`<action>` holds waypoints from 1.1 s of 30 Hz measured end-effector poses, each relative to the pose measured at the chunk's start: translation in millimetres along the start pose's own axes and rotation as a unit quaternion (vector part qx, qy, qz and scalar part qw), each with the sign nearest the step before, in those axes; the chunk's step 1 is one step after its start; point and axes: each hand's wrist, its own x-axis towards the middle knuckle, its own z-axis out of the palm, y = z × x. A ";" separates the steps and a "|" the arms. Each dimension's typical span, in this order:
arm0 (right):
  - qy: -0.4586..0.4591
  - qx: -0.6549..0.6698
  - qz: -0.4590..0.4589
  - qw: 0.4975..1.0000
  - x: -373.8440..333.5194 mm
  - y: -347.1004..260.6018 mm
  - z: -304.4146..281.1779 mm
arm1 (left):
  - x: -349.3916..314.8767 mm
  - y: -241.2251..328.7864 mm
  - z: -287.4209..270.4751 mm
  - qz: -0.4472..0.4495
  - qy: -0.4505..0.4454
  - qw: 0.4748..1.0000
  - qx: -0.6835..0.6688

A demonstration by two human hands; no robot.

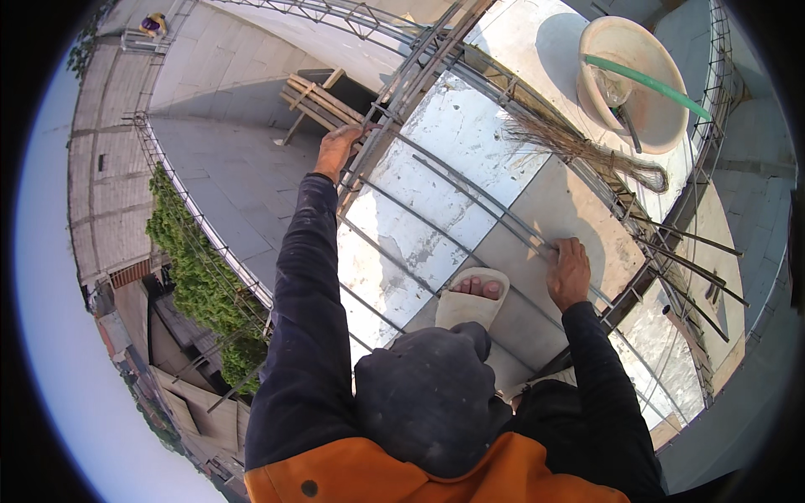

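Thin steel reinforcing bars (457, 194) run across pale panels in front of me. At their far left end, my left hand (337, 151) is closed on the edge of a rebar cage (381, 126), its fingertips partly hidden behind the steel. My right hand (570, 272) lies lower and to the right, fingers curled over one of the bars. My sandalled foot (478, 293) rests between the hands on a grey panel. Beyond the right hand lies a looped bundle of thin tie wire (579, 149), its loose ends fanned out to the left.
A pale plastic basin (591, 84) holds a green strip (646, 84) and a clear bag. Bar ends (696, 267) jut out at right. Wooden battens (323, 102) stand past my left hand. Far left, the edge drops toward a tree (197, 277); another person (153, 25) is far off.
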 end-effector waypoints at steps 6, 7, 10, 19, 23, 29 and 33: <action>-0.017 -0.032 0.003 0.999 3.0 6.1 -4.5 | 6.6 -13.4 -4.8 -0.010 -0.014 0.999 -0.031; -0.020 -0.031 0.006 0.999 3.3 6.8 -6.1 | 6.8 -13.2 -4.2 -0.014 -0.020 0.999 -0.040; -0.034 -0.010 0.009 0.999 3.0 5.0 -10.9 | 8.6 -8.4 -7.0 -0.043 -0.035 0.998 -0.027; -0.041 0.009 0.005 0.999 1.7 0.2 -12.7 | 8.0 -7.8 -15.8 -0.036 -0.072 0.997 -0.011; -0.031 0.025 0.038 0.998 -0.5 4.5 -8.1 | 14.2 6.3 -2.2 -0.030 -0.082 0.995 -0.039; -0.007 -0.003 0.050 0.999 -0.5 5.9 -0.5 | 18.8 -16.4 -20.3 -0.054 -0.040 0.998 -0.015; 0.002 0.017 0.084 0.996 -3.6 0.4 4.6 | 37.7 -18.4 -22.8 -0.035 -0.065 0.997 0.009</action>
